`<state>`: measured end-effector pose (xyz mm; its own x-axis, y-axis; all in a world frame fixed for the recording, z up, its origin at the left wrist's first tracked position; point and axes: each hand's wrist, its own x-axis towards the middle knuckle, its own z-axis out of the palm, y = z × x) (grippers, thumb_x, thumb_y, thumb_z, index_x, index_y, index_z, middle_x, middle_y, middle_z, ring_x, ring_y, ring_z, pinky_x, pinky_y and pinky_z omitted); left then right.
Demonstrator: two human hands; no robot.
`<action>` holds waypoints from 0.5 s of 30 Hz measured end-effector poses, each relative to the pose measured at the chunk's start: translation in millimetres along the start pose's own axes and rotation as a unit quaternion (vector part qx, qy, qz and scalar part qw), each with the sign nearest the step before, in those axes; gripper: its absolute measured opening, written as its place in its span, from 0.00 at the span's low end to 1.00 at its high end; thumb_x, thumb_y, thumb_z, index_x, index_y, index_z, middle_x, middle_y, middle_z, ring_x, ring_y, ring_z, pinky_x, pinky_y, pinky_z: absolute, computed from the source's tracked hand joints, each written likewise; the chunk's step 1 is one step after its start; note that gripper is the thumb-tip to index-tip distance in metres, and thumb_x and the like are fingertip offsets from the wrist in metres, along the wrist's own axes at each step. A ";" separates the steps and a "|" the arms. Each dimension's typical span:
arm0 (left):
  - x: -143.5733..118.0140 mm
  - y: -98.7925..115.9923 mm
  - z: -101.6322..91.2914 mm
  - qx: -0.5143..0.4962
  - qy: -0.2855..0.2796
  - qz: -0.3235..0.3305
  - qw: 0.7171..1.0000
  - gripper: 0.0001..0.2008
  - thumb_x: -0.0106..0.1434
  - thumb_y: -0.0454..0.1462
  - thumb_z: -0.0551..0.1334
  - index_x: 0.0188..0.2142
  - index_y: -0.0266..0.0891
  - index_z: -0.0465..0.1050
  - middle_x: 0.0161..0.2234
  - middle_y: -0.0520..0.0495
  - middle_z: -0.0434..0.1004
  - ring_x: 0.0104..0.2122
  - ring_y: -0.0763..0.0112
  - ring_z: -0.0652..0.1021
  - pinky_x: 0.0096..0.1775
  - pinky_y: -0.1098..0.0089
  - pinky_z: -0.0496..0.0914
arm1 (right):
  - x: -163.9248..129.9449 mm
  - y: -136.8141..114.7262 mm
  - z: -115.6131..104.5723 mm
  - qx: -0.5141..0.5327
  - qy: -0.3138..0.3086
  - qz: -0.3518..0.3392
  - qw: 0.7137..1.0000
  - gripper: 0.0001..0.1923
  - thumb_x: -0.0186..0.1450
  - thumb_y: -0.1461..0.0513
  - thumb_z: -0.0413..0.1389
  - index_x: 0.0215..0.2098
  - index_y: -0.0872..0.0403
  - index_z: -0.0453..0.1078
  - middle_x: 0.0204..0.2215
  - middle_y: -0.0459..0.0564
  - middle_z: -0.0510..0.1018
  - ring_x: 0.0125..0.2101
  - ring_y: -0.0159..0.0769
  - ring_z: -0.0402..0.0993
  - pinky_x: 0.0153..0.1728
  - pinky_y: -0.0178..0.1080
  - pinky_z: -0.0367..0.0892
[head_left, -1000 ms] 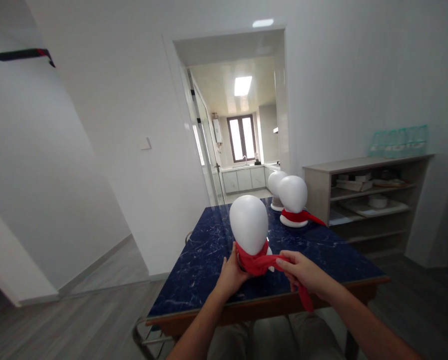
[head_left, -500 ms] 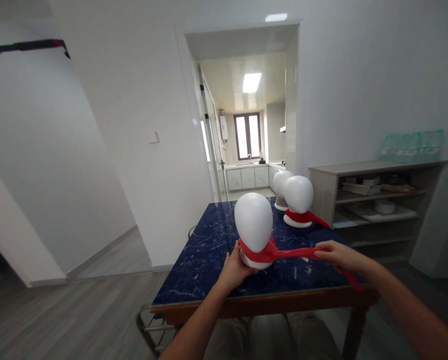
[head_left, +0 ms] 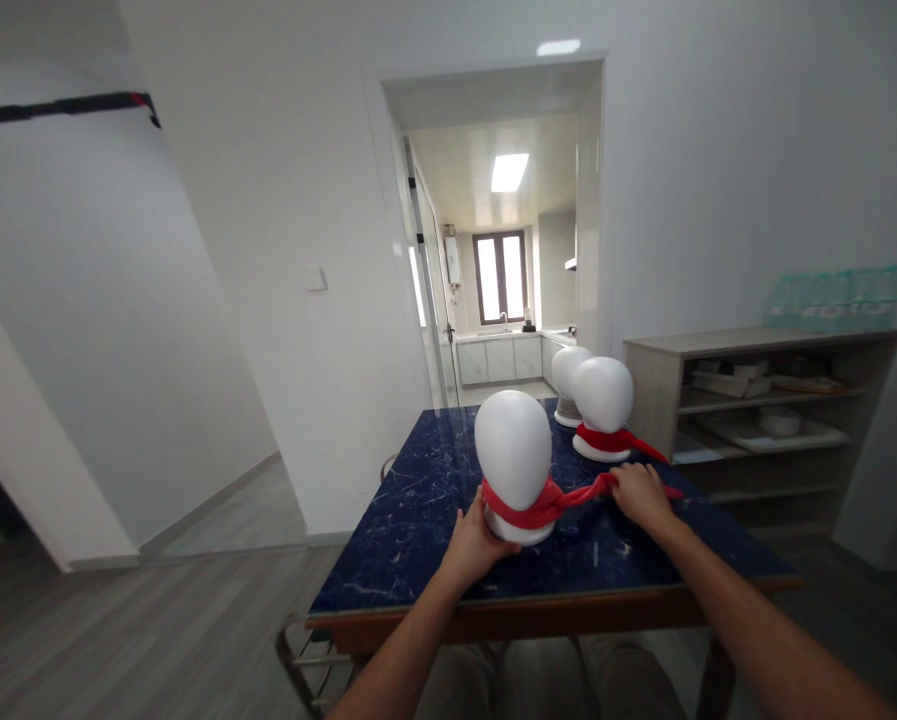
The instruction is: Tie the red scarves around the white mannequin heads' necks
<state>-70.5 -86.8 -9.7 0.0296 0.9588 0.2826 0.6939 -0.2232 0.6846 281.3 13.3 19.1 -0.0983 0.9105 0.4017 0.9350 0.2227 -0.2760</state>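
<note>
Three white mannequin heads on the blue table. My left hand cups the nearest head at its base, while my right hand, just right of that head, pinches the red scarf tied round its neck.

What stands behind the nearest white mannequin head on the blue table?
Behind the nearest head stands a second head wearing a red scarf, and a third head partly hidden behind it. Whether the third has a scarf cannot be seen.

White walls, grey floor, wooden shelf
</note>
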 end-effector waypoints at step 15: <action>-5.1 7.2 -0.8 0.010 0.025 0.026 0.999 0.56 0.47 0.41 0.81 0.72 0.47 0.59 0.68 0.36 0.70 0.68 0.41 0.69 0.71 0.38 0.47 | -47.5 -161.6 27.8 0.419 0.027 -0.027 0.907 0.40 0.50 0.49 0.75 0.57 0.53 0.71 0.55 0.59 0.80 0.55 0.52 0.76 0.57 0.50 0.70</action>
<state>-66.3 -93.4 -5.7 0.0302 0.9363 0.3500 0.7070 -0.2676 0.6546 125.4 -56.3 20.4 -0.0972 0.8772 0.4701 0.3401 0.4732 -0.8126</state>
